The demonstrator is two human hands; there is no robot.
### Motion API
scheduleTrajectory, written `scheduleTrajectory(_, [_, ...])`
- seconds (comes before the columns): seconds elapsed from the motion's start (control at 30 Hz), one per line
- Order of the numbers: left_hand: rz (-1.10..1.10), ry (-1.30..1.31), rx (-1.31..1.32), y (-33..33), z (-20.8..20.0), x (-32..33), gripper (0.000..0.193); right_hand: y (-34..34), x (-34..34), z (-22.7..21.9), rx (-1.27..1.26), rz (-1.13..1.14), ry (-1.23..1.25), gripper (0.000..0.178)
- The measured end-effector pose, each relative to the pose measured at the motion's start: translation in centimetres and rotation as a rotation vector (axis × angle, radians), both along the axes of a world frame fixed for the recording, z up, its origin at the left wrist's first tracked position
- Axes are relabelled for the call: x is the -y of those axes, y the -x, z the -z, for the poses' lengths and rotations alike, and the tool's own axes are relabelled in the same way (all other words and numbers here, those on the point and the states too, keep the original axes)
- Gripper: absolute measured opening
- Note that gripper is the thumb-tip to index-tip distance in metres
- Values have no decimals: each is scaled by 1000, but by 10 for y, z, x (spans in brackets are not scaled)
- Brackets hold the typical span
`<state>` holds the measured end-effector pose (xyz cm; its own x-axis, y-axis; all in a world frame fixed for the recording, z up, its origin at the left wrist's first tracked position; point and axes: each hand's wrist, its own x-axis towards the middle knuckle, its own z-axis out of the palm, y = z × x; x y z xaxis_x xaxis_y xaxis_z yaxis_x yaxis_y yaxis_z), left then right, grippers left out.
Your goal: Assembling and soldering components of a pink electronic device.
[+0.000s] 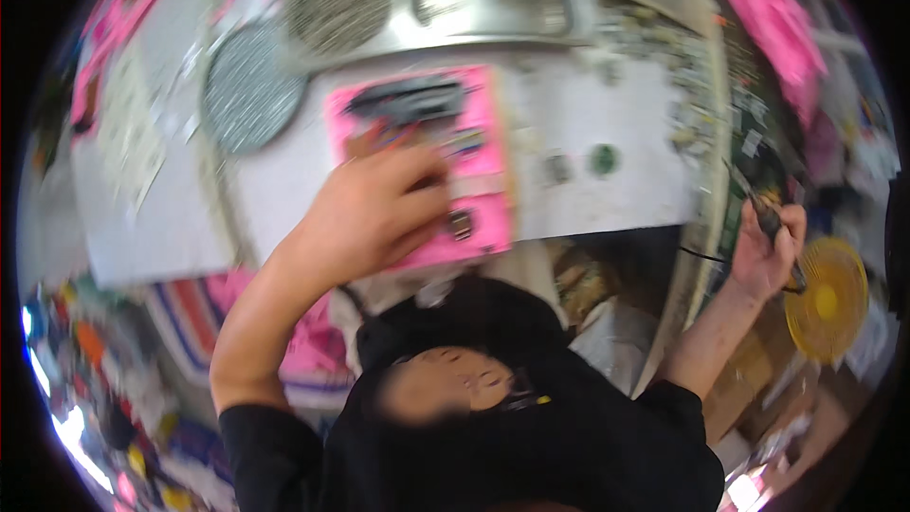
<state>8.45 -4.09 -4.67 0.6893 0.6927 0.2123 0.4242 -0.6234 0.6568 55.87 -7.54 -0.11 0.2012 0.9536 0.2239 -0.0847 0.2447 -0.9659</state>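
Note:
My left hand (379, 209) is over the pink board (479, 194), its fingers curled down and blurred by motion. What they hold, if anything, is hidden. On the board beyond this hand lies a dark grey device (412, 100) with red and blue wires by it. Beside the fingers sits a small square metal-framed part (461, 225) on the board's near edge. At the right, past the table's side, my right hand (770, 251) is closed around the dark handle of a soldering iron (766, 216). Its thin metal tip points up and away to the left.
A metal tray (427, 38) filled with many small parts stands at the back. Left of it is a round grey dish (251, 85) of similar pieces. A green round part (603, 160) and a small grey part (556, 168) lie right of the board. A yellow basket (827, 299) is near my right hand.

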Motion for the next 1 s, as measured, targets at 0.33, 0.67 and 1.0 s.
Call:
scheduleTrajectory(0.33, [-70, -155, 13, -3, -2, 11, 24, -117, 9, -26, 446, 903, -73, 4])
scheduleTrajectory(0.67, [-169, -113, 107, 23, 5, 28, 37, -160, -8, 56, -529, 180, 312, 37])
scheduleTrajectory(1.0, [-307, -241, 181, 3, 2, 22, 33, 208, -46, 32, 758, -281, 23, 13])
